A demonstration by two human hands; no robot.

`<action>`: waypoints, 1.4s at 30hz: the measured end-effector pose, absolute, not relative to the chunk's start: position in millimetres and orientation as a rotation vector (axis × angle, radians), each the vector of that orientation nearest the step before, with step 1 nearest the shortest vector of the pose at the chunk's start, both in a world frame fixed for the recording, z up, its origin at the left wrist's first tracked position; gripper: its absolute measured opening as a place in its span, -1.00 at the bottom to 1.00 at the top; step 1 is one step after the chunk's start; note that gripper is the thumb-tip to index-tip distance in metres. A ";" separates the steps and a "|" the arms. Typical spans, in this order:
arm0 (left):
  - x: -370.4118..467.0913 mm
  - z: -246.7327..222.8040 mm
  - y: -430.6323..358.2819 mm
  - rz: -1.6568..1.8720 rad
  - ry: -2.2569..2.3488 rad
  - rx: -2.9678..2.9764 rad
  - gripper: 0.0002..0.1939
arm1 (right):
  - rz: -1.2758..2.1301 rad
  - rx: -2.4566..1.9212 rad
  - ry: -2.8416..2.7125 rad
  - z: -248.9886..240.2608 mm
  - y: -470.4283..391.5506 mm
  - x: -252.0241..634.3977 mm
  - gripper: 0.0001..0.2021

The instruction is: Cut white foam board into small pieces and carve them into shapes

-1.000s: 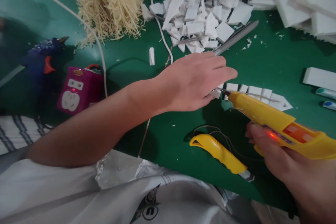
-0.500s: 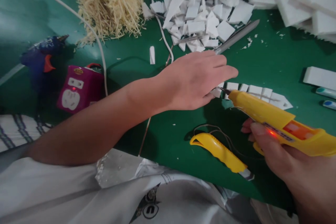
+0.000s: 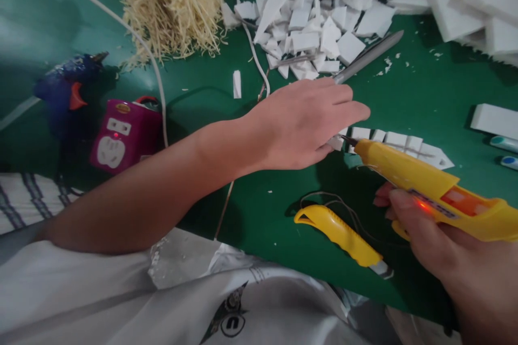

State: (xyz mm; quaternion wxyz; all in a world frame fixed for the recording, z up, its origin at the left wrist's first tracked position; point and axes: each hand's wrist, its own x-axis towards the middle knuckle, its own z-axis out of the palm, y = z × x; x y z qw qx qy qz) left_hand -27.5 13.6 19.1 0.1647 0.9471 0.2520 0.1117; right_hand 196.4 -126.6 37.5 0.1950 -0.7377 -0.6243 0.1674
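Note:
My right hand is wrapped round a yellow glue gun with a small red light lit. Its dark nozzle touches or nearly touches a small white foam piece, pinched between the thumb and fingers of my left hand. To the right of that piece runs a row of white foam blocks, tapering to a point. Some of the row is hidden behind the gun. A yellow utility knife lies on the green table below my hands.
Foam scraps and a grey blade lie beyond my left hand, with foam sheets at upper right. A straw bundle, a magenta power socket and a blue glue gun are at left. Markers lie at right.
The whole view has shifted slightly, so things appear a little further right. Both hands keep their hold and nearly the same pose.

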 end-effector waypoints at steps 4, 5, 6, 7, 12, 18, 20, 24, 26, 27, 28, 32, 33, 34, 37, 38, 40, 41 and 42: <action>-26.9 19.8 13.9 0.305 0.712 2.701 -0.65 | 0.314 -1.875 -1.950 29.5 -122.2 208.7 -0.43; -26.6 20.5 14.0 0.301 0.712 2.700 -0.68 | 0.304 -1.848 -1.968 28.2 -121.6 210.5 -0.45; -26.3 21.3 14.1 0.296 0.715 2.697 -0.71 | 0.298 -1.852 -1.963 27.5 -121.7 211.2 -0.45; -26.0 22.2 14.2 0.289 0.721 2.692 -0.74 | 0.301 -1.889 -1.936 27.4 -122.4 210.7 -0.44; -23.8 26.4 15.2 0.214 0.733 2.654 -0.83 | 0.469 -2.089 -1.649 33.9 -129.8 197.3 -0.41; -22.2 25.7 16.7 0.212 0.753 2.647 -0.82 | 0.566 -2.088 -1.626 40.6 -126.8 197.6 -0.43; -22.4 26.0 17.0 0.201 0.751 2.642 -0.81 | 0.611 -2.088 -1.668 41.0 -125.7 200.8 -0.43; -22.5 27.6 17.1 0.160 0.754 2.643 -0.84 | 0.561 -2.135 -1.622 41.3 -126.4 198.0 -0.38; -22.1 28.2 16.8 0.159 0.755 2.638 -0.86 | 0.565 -2.135 -1.584 41.5 -127.0 194.0 -0.38; -22.0 28.4 16.7 0.154 0.756 2.636 -0.87 | 0.576 -2.131 -1.584 41.8 -127.0 192.2 -0.38; -22.0 28.6 16.5 0.150 0.759 2.634 -0.89 | 0.582 -2.128 -1.587 42.2 -126.9 190.8 -0.38; -22.8 29.3 15.9 0.158 0.751 2.631 -0.87 | 0.615 -2.135 -1.550 44.5 -125.7 188.1 -0.38; -23.1 29.6 15.8 0.163 0.748 2.625 -0.86 | 0.622 -2.140 -1.533 45.0 -125.3 187.9 -0.38; -23.3 30.0 15.9 0.159 0.748 2.618 -0.85 | 0.627 -2.142 -1.522 45.3 -125.0 187.8 -0.38; -23.1 30.8 16.3 0.140 0.760 2.605 -0.83 | 0.627 -2.133 -1.529 45.3 -124.2 187.9 -0.38; -22.9 30.9 16.5 0.136 0.766 2.603 -0.82 | 0.625 -2.127 -1.535 45.0 -124.0 187.9 -0.38; -22.3 30.6 16.7 0.136 0.774 2.597 -0.82 | 0.619 -2.119 -1.549 44.4 -123.8 188.0 -0.40; -22.0 30.5 16.8 0.139 0.777 2.595 -0.82 | 0.618 -2.111 -1.552 44.2 -123.8 187.9 -0.40; -21.7 30.4 16.7 0.143 0.780 2.593 -0.83 | 0.618 -2.100 -1.552 44.0 -124.0 187.9 -0.41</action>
